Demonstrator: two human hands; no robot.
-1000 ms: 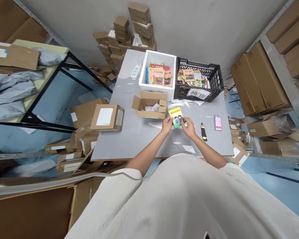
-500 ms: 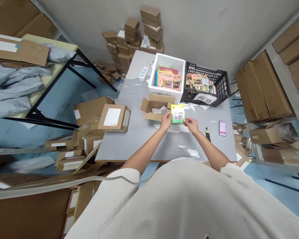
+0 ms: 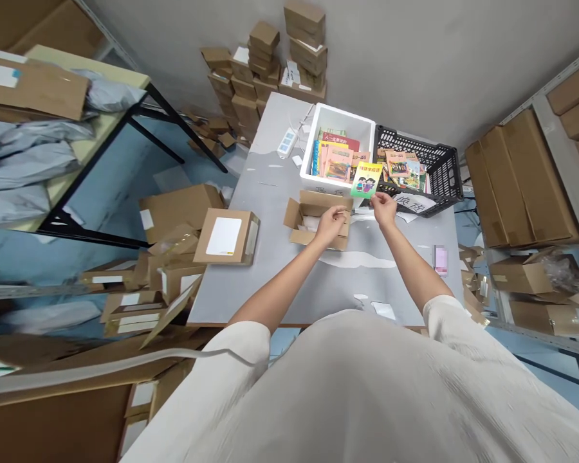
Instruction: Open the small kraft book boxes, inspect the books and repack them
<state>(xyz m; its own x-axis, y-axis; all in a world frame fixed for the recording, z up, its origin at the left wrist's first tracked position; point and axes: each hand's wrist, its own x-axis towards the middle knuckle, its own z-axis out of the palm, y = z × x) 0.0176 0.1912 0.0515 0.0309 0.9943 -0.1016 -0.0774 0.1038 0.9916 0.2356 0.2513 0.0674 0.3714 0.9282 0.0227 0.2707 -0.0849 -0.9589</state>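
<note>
My right hand (image 3: 384, 209) pinches the lower corner of a thin yellow-and-green picture book (image 3: 366, 180) with cartoon children on its cover. The book is held up in front of the white foam box (image 3: 305, 173) and the black plastic crate (image 3: 456, 170), both of which hold colourful books. Over the right part of an open cardboard box (image 3: 303, 238) is my left hand (image 3: 330, 225), its fingers loosely apart and nothing seen in them. White packing material (image 3: 311, 223) shows inside that cardboard box.
A closed carton (image 3: 226, 236) with a white label stands on the left of the grey table (image 3: 270, 283). A phone (image 3: 441, 260) lies at the right, a power strip (image 3: 287, 143) at the back. Stacked boxes (image 3: 265, 71) stand behind; scraps of paper (image 3: 383, 310) lie near the front edge.
My left hand has let go of the book and is over the open box. My right hand has carried the book up and right, towards the crate. The cutter is now hidden from view.
</note>
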